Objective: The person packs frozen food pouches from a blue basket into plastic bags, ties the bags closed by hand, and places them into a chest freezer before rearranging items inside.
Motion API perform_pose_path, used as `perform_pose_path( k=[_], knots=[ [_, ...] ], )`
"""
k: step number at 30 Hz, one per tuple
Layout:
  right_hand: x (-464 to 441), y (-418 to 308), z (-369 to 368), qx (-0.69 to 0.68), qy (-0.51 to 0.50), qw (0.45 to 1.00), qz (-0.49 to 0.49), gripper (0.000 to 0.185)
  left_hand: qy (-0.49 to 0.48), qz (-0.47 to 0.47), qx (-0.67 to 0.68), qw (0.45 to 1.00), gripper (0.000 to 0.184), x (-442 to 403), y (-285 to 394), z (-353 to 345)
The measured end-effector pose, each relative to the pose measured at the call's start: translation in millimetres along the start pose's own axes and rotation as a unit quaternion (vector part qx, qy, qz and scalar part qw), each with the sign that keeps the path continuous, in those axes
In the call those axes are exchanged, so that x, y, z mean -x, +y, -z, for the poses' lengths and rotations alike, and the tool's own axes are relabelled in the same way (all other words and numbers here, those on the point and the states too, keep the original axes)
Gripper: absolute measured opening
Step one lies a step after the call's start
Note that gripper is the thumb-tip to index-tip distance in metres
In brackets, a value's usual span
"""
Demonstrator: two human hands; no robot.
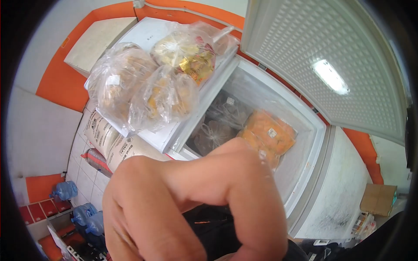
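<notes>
Bent bare fingers and knuckles (148, 204) fill the lower middle, very close to the lens. I cannot tell whether they belong to my left hand or my right hand, or whether both are there. The fingertips run out of the bottom of the view, so anything they touch is hidden. Behind them stands an open chest freezer (311, 174) with its lid (300, 52) raised. Inside lie a clear bag of orange food pieces (272, 130) and dark plastic bags (213, 135), partly covered by the knuckles.
Several filled clear plastic bags (119, 82) rest on a white surface (146, 32) left of the opening. Printed sacks (115, 139) lie below it. Blue water jugs (89, 217) stand at lower left. A cardboard box (378, 199) is at far right.
</notes>
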State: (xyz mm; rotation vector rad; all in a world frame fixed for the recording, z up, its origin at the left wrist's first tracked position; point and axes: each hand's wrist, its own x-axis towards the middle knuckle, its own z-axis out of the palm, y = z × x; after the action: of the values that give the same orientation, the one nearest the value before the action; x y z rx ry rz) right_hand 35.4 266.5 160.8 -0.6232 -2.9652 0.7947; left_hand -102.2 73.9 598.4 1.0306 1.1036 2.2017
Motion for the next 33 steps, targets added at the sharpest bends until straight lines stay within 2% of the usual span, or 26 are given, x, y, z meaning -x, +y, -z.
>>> perform_pose_path(
  k=[3,10,12,17,21,23,30,33],
  knots=[
    [1.8,1.3,-4.9,0.009,-0.003,1.000,0.002,0.028,-0.064,-0.048,-0.022,0.997,0.024,4.2,11.7,7.2],
    [2.8,-4.2,-1.6,0.006,-0.040,0.999,-0.023,0.026,-0.112,-0.112,-0.063,0.985,0.021,16.7,42.4,19.4],
    [4.9,4.4,-12.1,0.020,-0.022,1.000,0.004,0.026,-0.118,-0.125,-0.073,0.982,0.020,22.7,49.4,22.4],
    [3.5,-5.8,-5.4,0.017,-0.073,0.996,-0.043,0.026,-0.121,-0.156,-0.095,0.976,0.019,39.9,62.4,34.3],
    [2.9,-4.3,-8.6,0.035,-0.080,0.995,-0.037,0.026,-0.122,-0.170,-0.106,0.972,0.018,51.8,68.2,41.7],
    [5.2,-6.4,-8.7,0.022,-0.035,0.999,-0.016,0.026,-0.123,-0.176,-0.116,0.970,0.017,55.7,71.5,44.3],
    [2.1,-1.5,-12.9,0.041,-0.079,0.996,-0.028,0.023,-0.104,-0.186,-0.131,0.968,0.016,54.3,79.4,48.2],
    [1.0,2.7,-14.3,0.016,-0.068,0.998,0.004,0.023,-0.088,-0.188,-0.139,0.968,0.016,52.8,83.4,51.7]
  ],
)
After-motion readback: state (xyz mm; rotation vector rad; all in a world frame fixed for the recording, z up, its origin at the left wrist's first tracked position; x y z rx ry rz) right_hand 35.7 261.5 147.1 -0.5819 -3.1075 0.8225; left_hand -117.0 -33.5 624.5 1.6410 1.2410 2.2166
